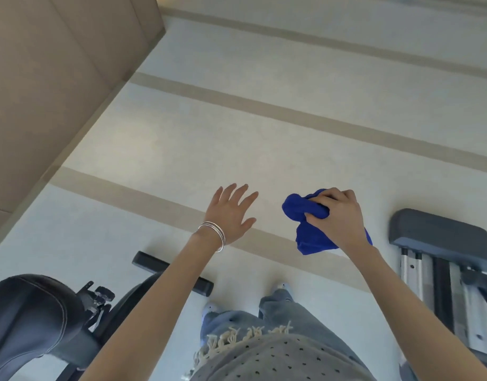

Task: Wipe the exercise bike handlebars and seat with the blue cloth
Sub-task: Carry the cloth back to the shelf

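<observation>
A bunched blue cloth (305, 215) is gripped in my right hand (335, 215), held in the air above the floor at centre right. My left hand (231, 213), silver bangles on its wrist, is stretched forward with fingers spread and holds nothing. The exercise bike's black padded seat (30, 317) sits at the lower left, well below and left of both hands. Its pedal (98, 298) and a black base bar (170, 273) show beside the seat. The handlebars are out of view.
Another machine with a grey padded end (440, 237) and metal rails (418, 276) stands at the right. A beige wall (58, 78) fills the upper left. Pale floor with tan stripes (264, 111) spreads ahead. My legs and shoes (280, 292) are below.
</observation>
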`<state>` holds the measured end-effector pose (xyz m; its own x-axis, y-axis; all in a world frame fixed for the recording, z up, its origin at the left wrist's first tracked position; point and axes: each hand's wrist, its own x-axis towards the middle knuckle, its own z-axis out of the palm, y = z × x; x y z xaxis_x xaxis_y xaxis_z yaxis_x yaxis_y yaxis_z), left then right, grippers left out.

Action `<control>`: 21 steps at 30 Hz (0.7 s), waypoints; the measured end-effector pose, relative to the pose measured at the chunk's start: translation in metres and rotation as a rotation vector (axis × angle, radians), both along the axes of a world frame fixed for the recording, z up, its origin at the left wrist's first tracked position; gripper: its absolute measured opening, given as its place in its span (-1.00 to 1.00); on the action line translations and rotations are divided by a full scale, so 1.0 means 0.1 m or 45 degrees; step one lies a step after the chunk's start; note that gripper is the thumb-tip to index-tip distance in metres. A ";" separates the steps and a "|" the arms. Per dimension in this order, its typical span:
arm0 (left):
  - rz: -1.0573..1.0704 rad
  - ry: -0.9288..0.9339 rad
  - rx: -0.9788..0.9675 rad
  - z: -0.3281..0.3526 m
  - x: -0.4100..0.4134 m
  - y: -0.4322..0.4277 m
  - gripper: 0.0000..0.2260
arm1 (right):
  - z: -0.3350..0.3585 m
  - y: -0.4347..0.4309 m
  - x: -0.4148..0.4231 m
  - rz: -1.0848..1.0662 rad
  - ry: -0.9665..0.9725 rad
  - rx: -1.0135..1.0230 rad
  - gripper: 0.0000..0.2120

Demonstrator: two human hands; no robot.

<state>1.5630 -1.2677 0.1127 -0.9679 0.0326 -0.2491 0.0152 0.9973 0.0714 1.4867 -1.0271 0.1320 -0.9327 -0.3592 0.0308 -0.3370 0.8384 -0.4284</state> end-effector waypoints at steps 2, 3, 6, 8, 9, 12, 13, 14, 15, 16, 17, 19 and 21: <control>-0.027 0.002 -0.012 -0.01 -0.22 0.22 -0.45 | 0.01 0.22 -0.18 -0.029 -0.020 0.000 -0.80; -0.038 0.006 -0.013 -0.02 -0.32 0.32 -0.45 | 0.01 0.32 -0.26 -0.041 -0.032 0.005 -0.80; -0.074 0.014 0.000 -0.03 -0.59 0.62 -0.46 | 0.01 0.62 -0.47 -0.074 -0.053 0.013 -0.79; -0.104 0.008 -0.016 -0.04 -0.75 0.80 -0.46 | 0.01 0.80 -0.57 -0.096 -0.069 0.019 -0.79; -0.121 -0.001 -0.024 -0.04 -0.82 0.87 -0.46 | 0.01 0.88 -0.62 -0.110 -0.079 0.023 -0.79; -0.181 -0.025 -0.036 -0.06 -1.04 1.06 -0.44 | -0.01 1.08 -0.76 -0.170 -0.097 0.021 -0.78; -0.199 -0.024 -0.036 -0.06 -1.11 1.11 -0.44 | -0.01 1.13 -0.80 -0.189 -0.104 0.020 -0.78; -0.216 -0.020 -0.037 -0.06 -1.19 1.14 -0.44 | -0.02 1.17 -0.85 -0.205 -0.110 0.019 -0.78; -0.231 -0.018 -0.040 -0.06 -1.28 1.17 -0.44 | -0.02 1.21 -0.90 -0.219 -0.114 0.019 -0.78; -0.247 -0.019 -0.042 -0.06 -1.38 1.19 -0.44 | -0.03 1.24 -0.96 -0.232 -0.118 0.021 -0.78; -0.260 -0.022 -0.043 -0.07 -1.48 1.20 -0.44 | -0.04 1.26 -1.01 -0.246 -0.123 0.027 -0.78; -0.286 -0.031 -0.044 -0.08 -1.68 1.22 -0.44 | -0.05 1.29 -1.14 -0.275 -0.131 0.034 -0.78; -0.314 -0.041 -0.042 -0.08 -1.90 1.23 -0.43 | -0.07 1.30 -1.29 -0.294 -0.136 0.041 -0.77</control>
<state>1.3731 -1.1450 0.1042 -0.9233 0.2585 -0.2842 0.2569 0.9655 0.0435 1.3577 -0.8971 0.1249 -0.9875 -0.1352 -0.0806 -0.0889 0.9016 -0.4234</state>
